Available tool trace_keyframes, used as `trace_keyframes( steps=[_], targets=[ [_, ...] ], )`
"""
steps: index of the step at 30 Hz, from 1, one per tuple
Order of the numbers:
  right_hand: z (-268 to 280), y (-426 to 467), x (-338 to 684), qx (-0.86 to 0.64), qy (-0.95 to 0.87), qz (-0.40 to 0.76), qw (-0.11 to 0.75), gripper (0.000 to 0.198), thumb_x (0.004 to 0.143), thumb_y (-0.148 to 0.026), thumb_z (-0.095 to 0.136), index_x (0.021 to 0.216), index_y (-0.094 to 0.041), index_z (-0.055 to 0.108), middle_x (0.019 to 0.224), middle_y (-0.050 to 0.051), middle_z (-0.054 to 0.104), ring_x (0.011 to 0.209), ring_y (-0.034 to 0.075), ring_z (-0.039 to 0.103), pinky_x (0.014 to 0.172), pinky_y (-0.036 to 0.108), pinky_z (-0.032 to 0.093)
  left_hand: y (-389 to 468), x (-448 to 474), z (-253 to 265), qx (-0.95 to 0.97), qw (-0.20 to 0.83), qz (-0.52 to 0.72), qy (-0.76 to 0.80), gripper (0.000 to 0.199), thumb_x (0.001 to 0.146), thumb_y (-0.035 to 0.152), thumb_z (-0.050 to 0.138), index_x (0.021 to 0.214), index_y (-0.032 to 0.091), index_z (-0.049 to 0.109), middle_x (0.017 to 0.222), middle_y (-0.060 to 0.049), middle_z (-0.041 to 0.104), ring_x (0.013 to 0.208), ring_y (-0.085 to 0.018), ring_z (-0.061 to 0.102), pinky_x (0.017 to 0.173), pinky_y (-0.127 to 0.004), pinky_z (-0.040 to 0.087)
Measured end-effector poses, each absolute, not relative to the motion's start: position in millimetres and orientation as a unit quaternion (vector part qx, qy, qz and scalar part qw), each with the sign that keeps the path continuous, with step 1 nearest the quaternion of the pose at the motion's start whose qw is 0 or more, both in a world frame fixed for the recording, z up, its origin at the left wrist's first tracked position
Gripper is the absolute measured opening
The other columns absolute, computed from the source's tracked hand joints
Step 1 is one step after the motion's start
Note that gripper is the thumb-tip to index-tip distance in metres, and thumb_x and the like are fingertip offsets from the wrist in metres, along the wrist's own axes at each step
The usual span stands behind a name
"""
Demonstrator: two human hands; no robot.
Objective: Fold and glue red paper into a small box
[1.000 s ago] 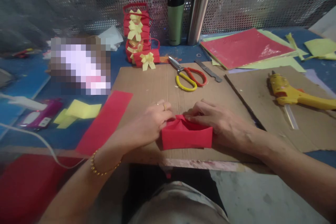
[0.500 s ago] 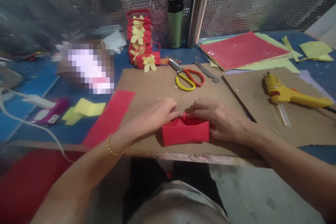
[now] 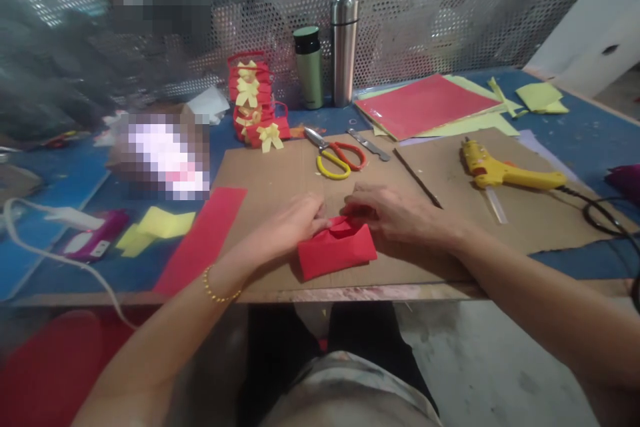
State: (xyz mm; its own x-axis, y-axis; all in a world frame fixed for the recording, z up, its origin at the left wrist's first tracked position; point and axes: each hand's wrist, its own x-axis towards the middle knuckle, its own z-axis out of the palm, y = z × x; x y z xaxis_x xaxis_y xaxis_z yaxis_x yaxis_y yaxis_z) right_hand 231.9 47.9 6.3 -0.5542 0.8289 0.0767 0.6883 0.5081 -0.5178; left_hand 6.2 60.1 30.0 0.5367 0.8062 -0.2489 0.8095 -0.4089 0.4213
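Note:
A small red paper box [image 3: 337, 255] with an open top sits on the cardboard sheet [image 3: 270, 177] in front of me, slightly turned. My left hand [image 3: 303, 219] pinches its far rim on the left, with thumb and fingers closed on the paper. My right hand [image 3: 385, 210] grips the same far edge on the right, fingers curled over it. Part of the box's back wall is hidden by my fingers. To the left, a flat red paper strip [image 3: 207, 233] lies partly over the cardboard's edge. Beyond my hands are scissors [image 3: 335, 157] with one yellow and one orange-red handle.
A yellow glue gun [image 3: 510, 173] rests on the cardboard at right, its cord trailing off. A metal blade [image 3: 367, 145] and dark stick [image 3: 417, 177] lie near the scissors. Behind stand decorated red boxes [image 3: 255, 103], a green tumbler [image 3: 309, 70], a steel flask [image 3: 344, 53] and coloured sheets [image 3: 430, 107].
The red paper box has turned slightly, its right side now higher. Both hands stay on its far rim, with the right hand's fingers shifted. The camera view has shifted too.

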Motion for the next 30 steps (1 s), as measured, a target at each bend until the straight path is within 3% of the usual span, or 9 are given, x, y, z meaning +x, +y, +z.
trace_keyframes(
  steps=[7,13,16,19,23,26,30],
  targets=[
    [-4,47,231,-0.436,-0.847,0.227,0.204,0.022,0.081,-0.007,0.059,0.095,-0.018,0.071,0.094,0.007,0.072,0.085,0.018,0.062,0.073,0.027,0.042,64,3,28,0.838,0.290,0.012,0.462,0.033,0.096,0.049,0.051,0.081,0.020,0.049,0.084,-0.003,0.058,0.075,-0.018,0.052,0.063,-0.031,0.033],
    [-3,48,227,-0.469,-0.782,0.308,0.272,0.009,0.088,-0.022,0.061,0.089,-0.020,0.069,0.083,0.004,0.072,0.075,0.016,0.062,0.068,0.028,0.043,66,-4,22,0.800,0.394,0.146,0.429,0.028,0.090,0.040,0.063,0.075,0.019,0.051,0.072,0.002,0.054,0.065,-0.012,0.047,0.057,-0.027,0.032],
    [4,53,227,-0.420,-0.736,0.405,0.343,0.018,0.084,-0.034,0.067,0.095,-0.019,0.069,0.084,0.003,0.071,0.075,0.017,0.063,0.068,0.029,0.048,69,-8,28,0.777,0.446,0.226,0.382,0.026,0.087,0.042,0.069,0.085,0.018,0.059,0.078,0.001,0.060,0.071,-0.012,0.054,0.062,-0.025,0.040],
    [17,60,230,-0.397,-0.707,0.458,0.365,0.035,0.083,-0.049,0.068,0.100,-0.018,0.070,0.086,0.005,0.072,0.075,0.017,0.063,0.070,0.030,0.049,74,-11,40,0.803,0.419,0.237,0.351,0.029,0.087,0.042,0.070,0.101,0.017,0.069,0.085,-0.003,0.069,0.078,-0.015,0.061,0.068,-0.027,0.046],
    [31,71,227,-0.416,-0.755,0.398,0.313,0.050,0.086,-0.065,0.061,0.080,-0.017,0.071,0.072,0.003,0.065,0.069,0.015,0.058,0.066,0.029,0.042,82,-11,58,0.868,0.303,0.213,0.331,0.024,0.092,0.035,0.063,0.104,0.018,0.075,0.099,-0.007,0.077,0.091,-0.019,0.067,0.079,-0.031,0.049],
    [29,82,220,-0.422,-0.781,0.361,0.286,0.047,0.080,-0.064,0.066,0.070,-0.018,0.067,0.063,-0.001,0.056,0.063,0.013,0.048,0.059,0.028,0.034,89,-10,65,0.899,0.228,0.187,0.324,0.022,0.093,0.031,0.062,0.106,0.022,0.077,0.103,-0.005,0.078,0.093,-0.019,0.068,0.081,-0.031,0.049],
    [19,94,212,-0.422,-0.770,0.373,0.300,0.037,0.074,-0.052,0.071,0.064,-0.018,0.059,0.062,-0.003,0.050,0.062,0.012,0.043,0.058,0.028,0.030,99,-7,65,0.906,0.217,0.168,0.322,0.023,0.091,0.027,0.063,0.108,0.022,0.078,0.102,-0.005,0.078,0.090,-0.019,0.068,0.078,-0.030,0.049]
  ],
)
